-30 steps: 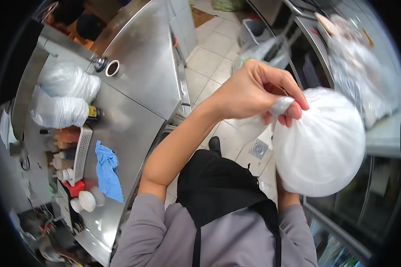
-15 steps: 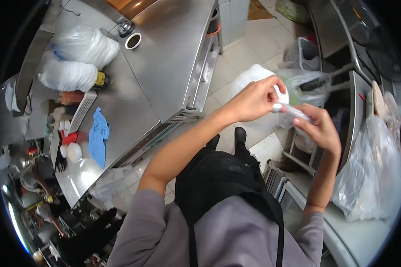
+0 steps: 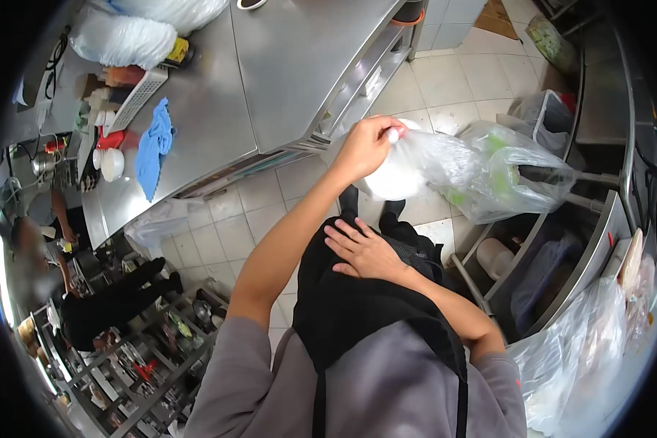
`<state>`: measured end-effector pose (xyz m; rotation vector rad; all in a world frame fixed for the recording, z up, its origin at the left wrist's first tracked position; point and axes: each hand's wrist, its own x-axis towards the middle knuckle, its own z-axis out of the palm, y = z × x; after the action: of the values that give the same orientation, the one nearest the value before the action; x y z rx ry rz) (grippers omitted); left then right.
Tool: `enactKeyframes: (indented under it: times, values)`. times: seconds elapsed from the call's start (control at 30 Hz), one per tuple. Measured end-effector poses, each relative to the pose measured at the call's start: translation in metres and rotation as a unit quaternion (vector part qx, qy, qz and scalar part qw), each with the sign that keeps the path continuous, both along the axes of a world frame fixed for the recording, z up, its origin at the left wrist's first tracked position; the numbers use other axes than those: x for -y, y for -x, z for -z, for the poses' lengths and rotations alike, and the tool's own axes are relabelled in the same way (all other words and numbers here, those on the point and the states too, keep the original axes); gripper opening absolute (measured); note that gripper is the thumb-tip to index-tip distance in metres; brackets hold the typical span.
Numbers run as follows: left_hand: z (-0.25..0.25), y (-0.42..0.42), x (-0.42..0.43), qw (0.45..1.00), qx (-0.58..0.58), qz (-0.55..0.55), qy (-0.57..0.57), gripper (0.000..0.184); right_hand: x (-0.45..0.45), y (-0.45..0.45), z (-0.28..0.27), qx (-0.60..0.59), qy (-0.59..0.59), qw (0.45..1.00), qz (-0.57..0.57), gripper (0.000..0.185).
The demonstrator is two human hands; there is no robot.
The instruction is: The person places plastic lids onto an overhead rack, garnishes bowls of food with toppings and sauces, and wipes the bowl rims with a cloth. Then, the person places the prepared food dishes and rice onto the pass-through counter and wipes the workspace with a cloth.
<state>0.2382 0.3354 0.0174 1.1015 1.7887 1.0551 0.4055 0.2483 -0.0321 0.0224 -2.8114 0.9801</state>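
A white plastic bag (image 3: 394, 171) hangs from my left hand (image 3: 367, 146), whose fingers are pinched round its twisted top. My right hand (image 3: 363, 252) lies flat on the front of my black apron (image 3: 358, 306), fingers spread and holding nothing. Just beyond the white bag, a clear plastic bag (image 3: 489, 164) with green markings hangs by the metal rack on the right. The underside of the white bag is out of view.
At the left, a steel counter (image 3: 212, 109) carries a blue cloth (image 3: 154, 150), bottles, a white basket (image 3: 140, 98) and stacked wrapped items (image 3: 120, 40). A person (image 3: 106, 306) stands at the lower left. Clear bags (image 3: 577, 350) lie at the lower right.
My right hand has let go of the bag's top and come down onto the apron. The white bag is lower and further left than a second ago, and the view has turned.
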Motion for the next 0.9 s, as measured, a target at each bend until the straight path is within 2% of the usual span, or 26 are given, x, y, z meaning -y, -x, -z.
enactKeyframes:
  times: [0.1,0.3,0.9]
  values:
    - [0.014,0.012,0.021,1.0,0.011,-0.015,0.009,0.019,0.006,-0.002,0.009,0.015,-0.004,0.998,-0.057,0.052]
    - [0.022,0.026,0.037,0.998,0.033,-0.047,0.02,0.019,0.007,0.013,0.007,0.023,-0.012,0.996,-0.086,0.051]
    - [0.026,0.035,0.036,0.997,0.044,-0.033,0.05,0.018,0.011,0.035,0.011,0.056,-0.001,0.995,-0.084,0.053]
